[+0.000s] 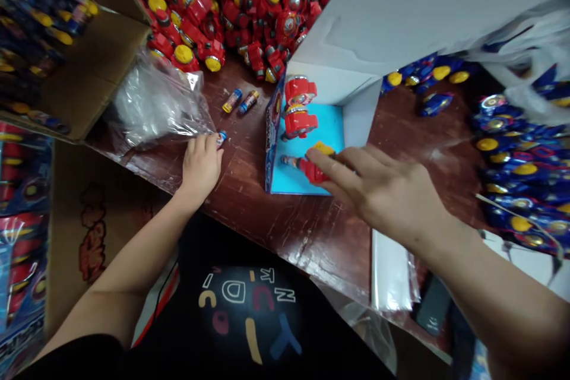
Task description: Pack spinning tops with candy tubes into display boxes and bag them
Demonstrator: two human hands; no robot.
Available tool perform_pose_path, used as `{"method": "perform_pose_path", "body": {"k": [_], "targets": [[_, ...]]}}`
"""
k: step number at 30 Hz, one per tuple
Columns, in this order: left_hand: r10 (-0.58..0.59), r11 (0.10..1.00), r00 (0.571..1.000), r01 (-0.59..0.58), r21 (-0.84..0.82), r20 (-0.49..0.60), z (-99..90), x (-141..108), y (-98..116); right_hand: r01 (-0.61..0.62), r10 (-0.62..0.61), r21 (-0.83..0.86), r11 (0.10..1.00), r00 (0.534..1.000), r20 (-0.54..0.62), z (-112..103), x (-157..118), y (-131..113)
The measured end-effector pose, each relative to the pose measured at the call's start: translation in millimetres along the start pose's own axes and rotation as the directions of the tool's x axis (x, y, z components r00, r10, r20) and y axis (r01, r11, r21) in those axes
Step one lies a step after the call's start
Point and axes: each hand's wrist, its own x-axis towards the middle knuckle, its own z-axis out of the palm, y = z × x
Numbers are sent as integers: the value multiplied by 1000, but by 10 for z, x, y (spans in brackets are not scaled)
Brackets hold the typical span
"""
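Note:
My right hand (387,190) pinches a red toy with a yellow part (315,172) over the light-blue floor of an open display box (278,184). A small printed tube (290,161) lies at that toy's left end. Two more red toys (301,123) stand inside the box against its left wall. On the table to the left, my left hand (202,163) has its fingers closed on a small blue printed tube (221,139), whose end peeks out. Two similar tubes, one yellow-and-blue (232,100) and one dark blue (248,101), lie just beyond it.
A big heap of red toys (249,12) is piled at the back. Clear plastic bags (155,101) lie left of the box, beside a cardboard carton (102,65) holding blue toys. Many blue toys (512,160) cover the right side. Flat plastic sleeves (392,273) rest at the front edge.

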Motion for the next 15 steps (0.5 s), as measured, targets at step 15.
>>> {"method": "perform_pose_path", "body": {"k": [15], "targets": [[12, 796, 1000, -23, -605, -23, -397, -250, 0, -141, 124, 60, 988, 967, 224, 203, 2731, 130]]}}
